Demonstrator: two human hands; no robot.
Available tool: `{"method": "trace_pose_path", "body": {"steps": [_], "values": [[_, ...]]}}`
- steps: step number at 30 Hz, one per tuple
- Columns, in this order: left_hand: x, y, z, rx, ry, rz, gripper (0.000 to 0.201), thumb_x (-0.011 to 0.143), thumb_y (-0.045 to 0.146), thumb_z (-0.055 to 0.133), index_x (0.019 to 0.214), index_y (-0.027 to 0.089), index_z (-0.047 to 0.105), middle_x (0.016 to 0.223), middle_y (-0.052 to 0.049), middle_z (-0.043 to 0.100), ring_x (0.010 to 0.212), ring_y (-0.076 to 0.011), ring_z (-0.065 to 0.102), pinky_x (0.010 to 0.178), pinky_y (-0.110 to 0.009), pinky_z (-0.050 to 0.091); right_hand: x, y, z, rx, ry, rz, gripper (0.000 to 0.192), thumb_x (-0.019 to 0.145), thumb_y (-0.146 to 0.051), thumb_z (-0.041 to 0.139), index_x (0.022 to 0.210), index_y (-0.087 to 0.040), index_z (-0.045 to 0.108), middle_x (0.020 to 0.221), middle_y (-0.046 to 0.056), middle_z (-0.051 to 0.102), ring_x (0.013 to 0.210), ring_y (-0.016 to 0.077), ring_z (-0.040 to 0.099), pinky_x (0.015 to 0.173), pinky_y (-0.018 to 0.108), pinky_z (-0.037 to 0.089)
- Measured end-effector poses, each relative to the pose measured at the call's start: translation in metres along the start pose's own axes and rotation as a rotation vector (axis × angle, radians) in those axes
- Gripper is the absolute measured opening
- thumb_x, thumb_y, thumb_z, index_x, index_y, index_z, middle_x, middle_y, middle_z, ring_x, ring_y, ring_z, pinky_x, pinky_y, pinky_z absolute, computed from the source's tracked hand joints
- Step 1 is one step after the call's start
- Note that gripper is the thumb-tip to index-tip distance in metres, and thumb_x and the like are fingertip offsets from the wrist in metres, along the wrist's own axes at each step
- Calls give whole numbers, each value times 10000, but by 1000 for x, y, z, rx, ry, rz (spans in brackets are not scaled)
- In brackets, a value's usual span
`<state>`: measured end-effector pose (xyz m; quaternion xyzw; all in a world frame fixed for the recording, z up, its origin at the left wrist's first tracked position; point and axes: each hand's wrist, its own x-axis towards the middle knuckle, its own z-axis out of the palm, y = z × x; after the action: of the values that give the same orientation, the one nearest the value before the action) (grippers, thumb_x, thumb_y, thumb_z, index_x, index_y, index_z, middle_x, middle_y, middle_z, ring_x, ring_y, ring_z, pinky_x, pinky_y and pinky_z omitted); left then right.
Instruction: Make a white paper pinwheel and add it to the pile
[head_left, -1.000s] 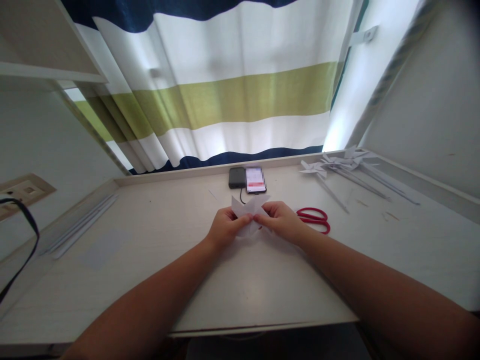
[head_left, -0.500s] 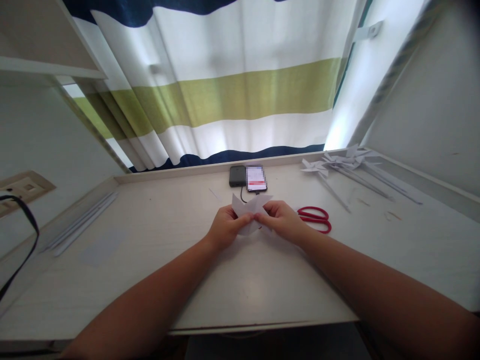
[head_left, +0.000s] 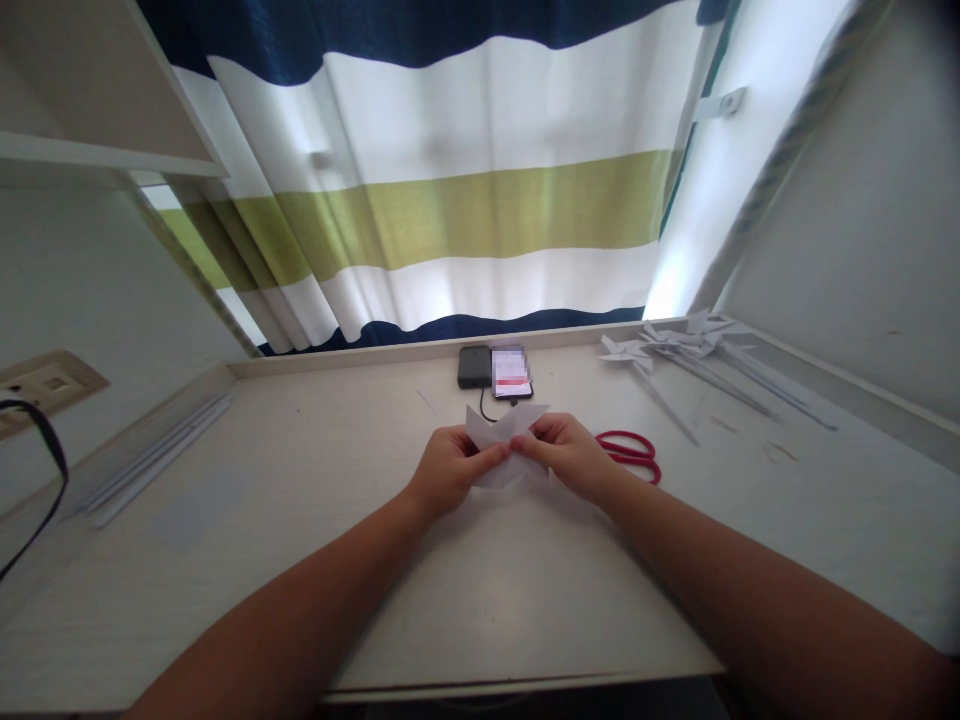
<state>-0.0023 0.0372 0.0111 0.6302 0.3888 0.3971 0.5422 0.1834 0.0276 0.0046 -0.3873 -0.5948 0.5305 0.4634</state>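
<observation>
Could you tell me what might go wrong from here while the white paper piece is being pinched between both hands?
1. The left hand and right hand pinch the thin paper piece at its middle; a hard pull might tear it.
2. The red scissors lie just beside the right wrist, so a sideways move could knock them.
3. The phone and its cable lie right behind the hands and could be snagged.

Two hands, left hand [head_left: 447, 468] and right hand [head_left: 568, 455], share one folded paper piece [head_left: 504, 432]. One pair of red scissors [head_left: 630, 452], one phone [head_left: 511, 371], one power bank [head_left: 474, 366].
</observation>
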Motion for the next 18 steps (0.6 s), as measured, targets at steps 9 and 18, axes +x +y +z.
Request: {"method": "trace_pose_path", "body": {"steps": [9,18], "values": [[2,-1,-1,-83,8,-54,268,660,331,754,774,94,703,721,-45,690,604,-137,598,555,-226,447,-3,-3,-4,-285,-27,-21,407,843,-453,524,604,-127,571,541,-13,499,497,92,429,453,208,297],[0,1,-2,-145,4,-103,314,634,355,766,784,85,711,739,-66,700,621,-167,621,565,-250,465,-3,0,-7,-187,-147,9,470,826,-533,520,584,-133,571,494,-15,482,462,92,421,446,215,301]]}}
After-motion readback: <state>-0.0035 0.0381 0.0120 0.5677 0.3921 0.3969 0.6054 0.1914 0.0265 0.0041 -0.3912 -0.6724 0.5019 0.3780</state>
